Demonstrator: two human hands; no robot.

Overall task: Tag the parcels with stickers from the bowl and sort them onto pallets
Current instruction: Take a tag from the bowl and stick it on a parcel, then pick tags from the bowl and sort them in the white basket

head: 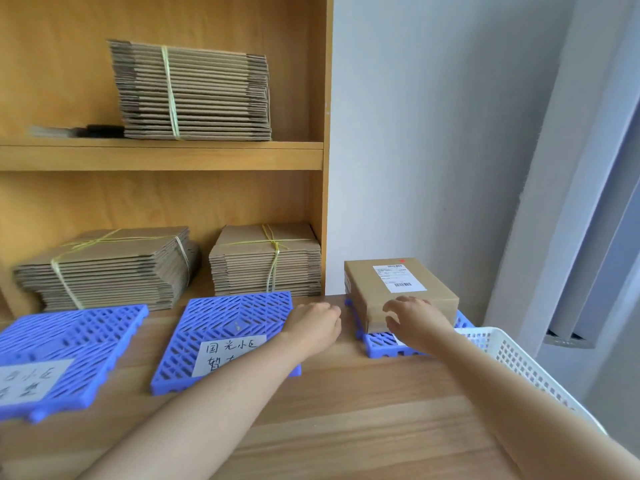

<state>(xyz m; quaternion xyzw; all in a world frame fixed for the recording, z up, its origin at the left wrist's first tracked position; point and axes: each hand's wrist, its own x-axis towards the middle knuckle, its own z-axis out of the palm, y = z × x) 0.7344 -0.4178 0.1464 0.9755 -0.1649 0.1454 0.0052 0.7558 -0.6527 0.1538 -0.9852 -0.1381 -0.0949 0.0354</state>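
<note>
**A:** Where is the parcel (363,289)?

**B:** At 1 o'clock, flat on the blue pallet (381,342). It has a red sticker (401,260) at its 12 o'clock edge, so it looks tagged and sorted.

**A:** And the hands?

**B:** The right hand (419,320) curls at the parcel's 6 o'clock edge, probably squaring it, but whether it grips cannot be told. At 9 o'clock, the left hand (315,323) is loosely curled and holds nothing.

**A:** Containers?

**B:** A white basket (512,355) at 3 o'clock, contents hidden.

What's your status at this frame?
Left hand loosely curled, empty. Right hand open at near edge of parcel. Red sticker on, sitting on right pallet. Nothing in the way.
</note>
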